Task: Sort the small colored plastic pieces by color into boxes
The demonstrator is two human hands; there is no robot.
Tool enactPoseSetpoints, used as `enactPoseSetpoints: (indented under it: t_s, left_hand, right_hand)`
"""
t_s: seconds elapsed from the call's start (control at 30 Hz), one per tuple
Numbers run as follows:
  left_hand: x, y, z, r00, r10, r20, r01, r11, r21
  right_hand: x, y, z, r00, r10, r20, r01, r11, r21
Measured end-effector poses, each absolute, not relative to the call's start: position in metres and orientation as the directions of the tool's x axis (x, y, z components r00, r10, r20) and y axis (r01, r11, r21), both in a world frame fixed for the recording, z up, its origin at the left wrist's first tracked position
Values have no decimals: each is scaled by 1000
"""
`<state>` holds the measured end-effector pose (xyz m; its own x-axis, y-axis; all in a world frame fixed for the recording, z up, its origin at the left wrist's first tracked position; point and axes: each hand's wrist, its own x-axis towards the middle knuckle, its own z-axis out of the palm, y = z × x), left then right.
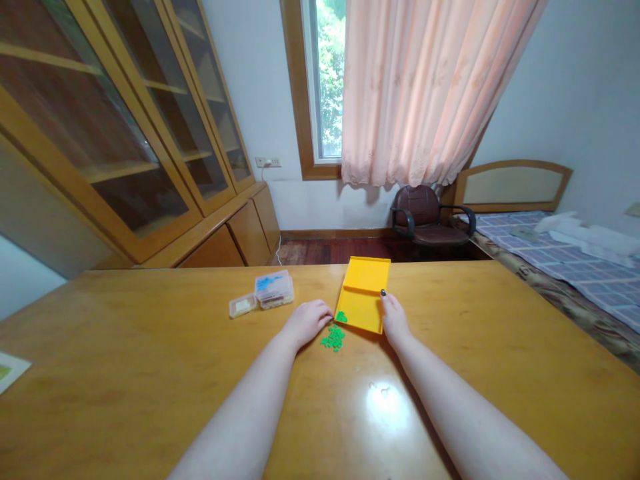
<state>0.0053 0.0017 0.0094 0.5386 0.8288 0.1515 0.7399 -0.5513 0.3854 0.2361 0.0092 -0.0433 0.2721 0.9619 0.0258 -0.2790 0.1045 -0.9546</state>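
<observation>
A yellow tray (367, 280) lies on the wooden table (150, 347) in front of me. My right hand (395, 317) holds the tray's near right corner, thumb on the rim. My left hand (307, 322) rests on the table just left of the tray, fingers curled together beside a small heap of green beads (333, 338). A few green beads (341, 317) lie inside the tray at its near left corner. Whether the left fingers pinch a bead is hidden.
A clear plastic box with blue pieces (273, 289) and a smaller clear box (243, 305) sit to the left. A paper corner (10, 370) lies at the far left edge. Beyond the table stand a chair (430, 217), a bed (560, 260) and glass-fronted cabinets (125, 127).
</observation>
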Motion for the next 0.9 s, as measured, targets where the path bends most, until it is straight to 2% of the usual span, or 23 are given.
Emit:
enactPoseSetpoints:
  t_s: [0.1,0.27,0.53,0.77,0.9]
  left_hand:
    - [8,0,9,550,826,122,749,-553,365]
    - [8,0,9,595,794,125,730,-598,331]
    - [14,-2,11,641,762,92,731,-642,229]
    - [17,-5,13,612,785,96,758,-616,212]
    - [15,-4,11,609,783,125,738,-618,270]
  right_hand:
    - [240,8,-40,288,956,51,-246,125,-961]
    - [243,8,-31,346,938,-4,-266,94,-959]
    - [240,8,-32,333,943,3,-261,95,-961]
    - [241,5,-28,337,941,-17,-254,74,-964]
    - [240,5,-28,327,945,-24,-276,72,-958]
